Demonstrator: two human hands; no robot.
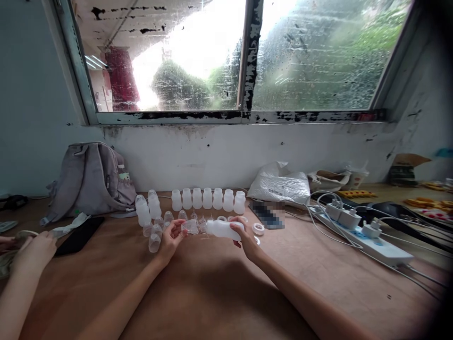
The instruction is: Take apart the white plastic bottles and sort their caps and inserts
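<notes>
My left hand (172, 237) pinches a clear plastic cap (190, 227) by its far end, turned on its side. In my right hand (245, 237) lies a frosted white baby bottle (222, 230), held sideways with its neck toward the cap; a small gap separates the two. Behind them, clear nipples (202, 225) stand on the table, partly hidden. White rings (258, 229) lie beside and behind my right hand. Several clear caps (155, 242) are grouped left of my left hand, near two capped bottles (142, 210). A row of open white bottles (197, 198) stands farther back.
On the brown table (170, 297), a grey backpack (92, 179) and black phone-like slab (80, 236) are at left, near another person's hand (35, 250). A phone (266, 215), silver bag (279, 184) and power strip (382, 248) with cables lie right. Wall and window rise behind.
</notes>
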